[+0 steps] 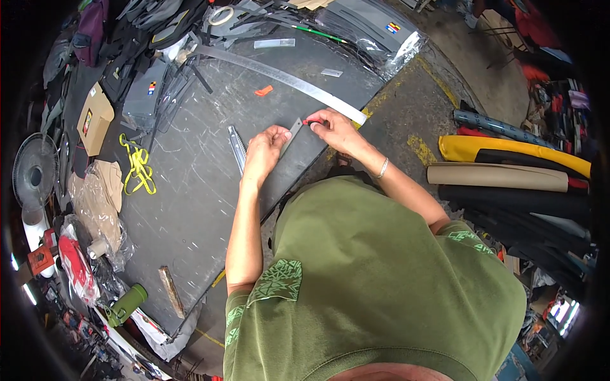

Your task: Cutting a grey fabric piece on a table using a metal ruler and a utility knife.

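Observation:
My left hand point(262, 151) is closed on a short grey metal ruler point(292, 134), its thumb and fingers pinching it near the table's front edge. My right hand point(337, 132) is closed too, gripping a small red and black item point(310, 121) beside the ruler's far end; its kind is too small to tell. Left of my left hand lies a silver and dark slim tool point(237, 146), partly hidden by my wrist. Beyond both hands a long metal ruler point(286, 79) stretches across the table, and an orange-red scrap point(263, 91) lies nearby.
The dark, scratched table point(184, 216) carries a yellow cord point(136, 166), a cardboard box point(95, 117), a wooden stick point(170, 292) and a green pencil point(318, 33). Dark sheets are heaped at its far side. A fan point(35, 168) stands left; material rolls point(499, 176) lie to the right.

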The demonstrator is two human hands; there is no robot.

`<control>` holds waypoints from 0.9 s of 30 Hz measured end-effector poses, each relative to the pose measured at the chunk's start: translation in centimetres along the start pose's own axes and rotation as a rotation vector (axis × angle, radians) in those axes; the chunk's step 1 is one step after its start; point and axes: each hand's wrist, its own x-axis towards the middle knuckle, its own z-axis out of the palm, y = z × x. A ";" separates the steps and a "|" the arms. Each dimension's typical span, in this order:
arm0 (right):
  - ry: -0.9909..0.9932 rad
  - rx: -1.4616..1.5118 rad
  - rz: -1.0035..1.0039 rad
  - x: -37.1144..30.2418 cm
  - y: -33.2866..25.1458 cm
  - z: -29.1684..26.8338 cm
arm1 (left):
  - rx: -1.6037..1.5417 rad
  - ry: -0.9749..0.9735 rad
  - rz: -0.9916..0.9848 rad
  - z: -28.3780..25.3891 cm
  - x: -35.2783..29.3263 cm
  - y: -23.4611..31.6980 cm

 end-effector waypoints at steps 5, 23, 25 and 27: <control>0.028 -0.010 -0.063 0.7 1.4 0.6 | -0.056 -0.042 0.027 0.3 0.5 -1.4; -0.266 -0.113 -0.017 0.2 -1.7 -2.0 | 0.116 -0.035 0.267 0.8 0.5 -1.5; -0.196 -0.156 -0.153 -0.1 -2.6 -2.6 | 0.076 0.075 0.309 0.7 0.0 -1.7; -0.169 -0.222 -0.111 -0.1 -3.9 -3.7 | 0.121 0.261 0.329 0.0 -0.5 -2.5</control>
